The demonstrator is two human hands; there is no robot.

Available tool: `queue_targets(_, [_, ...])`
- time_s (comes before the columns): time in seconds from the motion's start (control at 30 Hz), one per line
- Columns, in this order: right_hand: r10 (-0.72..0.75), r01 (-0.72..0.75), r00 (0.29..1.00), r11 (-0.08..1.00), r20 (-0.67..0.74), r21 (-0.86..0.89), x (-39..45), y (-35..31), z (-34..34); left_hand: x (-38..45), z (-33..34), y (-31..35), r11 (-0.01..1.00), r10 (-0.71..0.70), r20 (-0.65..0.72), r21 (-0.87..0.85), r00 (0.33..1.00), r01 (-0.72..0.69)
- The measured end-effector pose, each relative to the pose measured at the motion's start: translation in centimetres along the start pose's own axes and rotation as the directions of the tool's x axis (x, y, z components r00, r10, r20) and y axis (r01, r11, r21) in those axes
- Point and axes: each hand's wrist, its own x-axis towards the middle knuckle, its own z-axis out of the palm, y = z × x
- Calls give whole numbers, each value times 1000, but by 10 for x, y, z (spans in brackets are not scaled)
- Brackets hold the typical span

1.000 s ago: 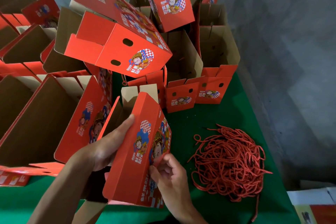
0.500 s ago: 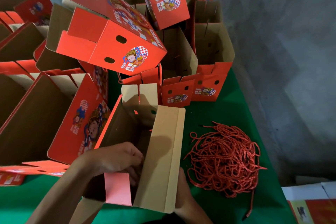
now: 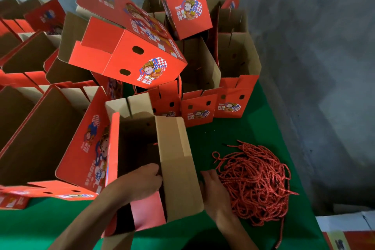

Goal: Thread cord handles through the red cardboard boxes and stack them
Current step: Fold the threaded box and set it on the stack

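Note:
An open red cardboard box [image 3: 174,170] stands in front of me on the green table, its brown inside facing up. My left hand [image 3: 140,182] reaches into the box and grips its near inner wall. My right hand [image 3: 213,191] lies outside the box's right wall, fingers spread, touching the edge of a loose heap of red cord handles [image 3: 255,180]. A short red cord end shows inside the box [image 3: 155,143]. Whether the right hand holds a cord I cannot tell.
Many red boxes are piled behind and to the left, some tipped on top [image 3: 129,61], some upright with holes in their flaps [image 3: 198,107]. The green table [image 3: 243,128] ends at a grey wall on the right. A printed sheet [image 3: 349,237] lies at the lower right.
The box has been turned from its red printed side to its open brown inside. My left hand went into it. My right hand left the box's face and moved right to the cord heap.

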Motion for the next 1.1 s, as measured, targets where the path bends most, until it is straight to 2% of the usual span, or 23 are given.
queue_targets(0.1, [127,-128,992,987,-15,-102,7,26,5,-7,-1,-3,989,-25,-21,-148,999,22])
queue_targets(0.27, [166,-157,986,970,31,-186,10,24,6,-7,3,1,964,-20,-43,-265,999,7])
queue_targets(0.43, [173,-167,984,979,37,-120,10,32,4,-3,5,5,938,-78,-70,-344,994,50])
queue_targets(0.53, [125,-127,991,991,-48,-51,10,34,-1,2,-4,3,883,-137,-53,-460,989,98])
queue_targets(0.63, [103,-105,989,994,-106,-14,9,33,-3,8,-21,5,928,-133,-65,-359,989,102])
queue_targets(0.73, [104,-109,989,993,-107,-41,8,29,-4,2,-29,17,953,-37,-4,-300,999,34])
queue_targets(0.8, [94,-103,989,992,-116,-76,8,28,-5,-5,-32,23,991,83,-145,-92,986,-97])
queue_targets(0.87, [67,-84,987,990,-146,-115,7,24,-10,-11,-40,26,958,283,-289,117,914,-260])
queue_targets(0.93, [47,-66,980,993,-192,-96,6,20,-15,-21,-57,24,901,417,-300,260,858,-347])
queue_targets(1.0, [69,-70,979,998,-194,0,7,14,-19,-30,-79,16,853,469,-271,387,841,-351])
queue_targets(1.1, [90,-54,980,979,-178,199,10,10,-21,-36,-102,-5,775,448,-202,573,871,-265])
